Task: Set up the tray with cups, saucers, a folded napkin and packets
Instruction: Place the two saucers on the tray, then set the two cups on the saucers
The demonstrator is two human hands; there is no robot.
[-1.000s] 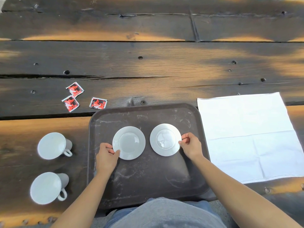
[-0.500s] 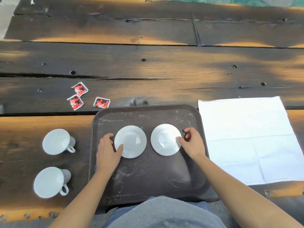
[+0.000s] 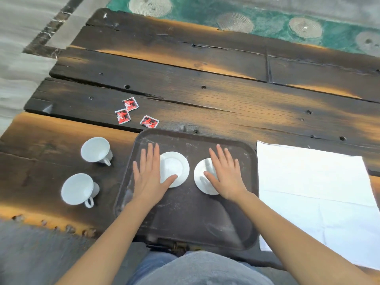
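Observation:
Two white saucers lie side by side on a dark brown tray. My left hand is spread flat over the tray, its thumb over the left saucer. My right hand is also spread, covering much of the right saucer. Neither hand holds anything. Two white cups stand left of the tray, one farther and one nearer. Three red packets lie on the wood beyond the tray's far left corner. A white napkin lies unfolded, flat, right of the tray.
The dark wooden plank table stretches beyond the tray. Its left edge meets grey floor, and a green patterned mat lies past the far edge. My lap in grey cloth is at the near edge.
Both hands have let go of the saucer rims and opened flat over them. The camera view has tilted and shifted, showing the table's far and left edges.

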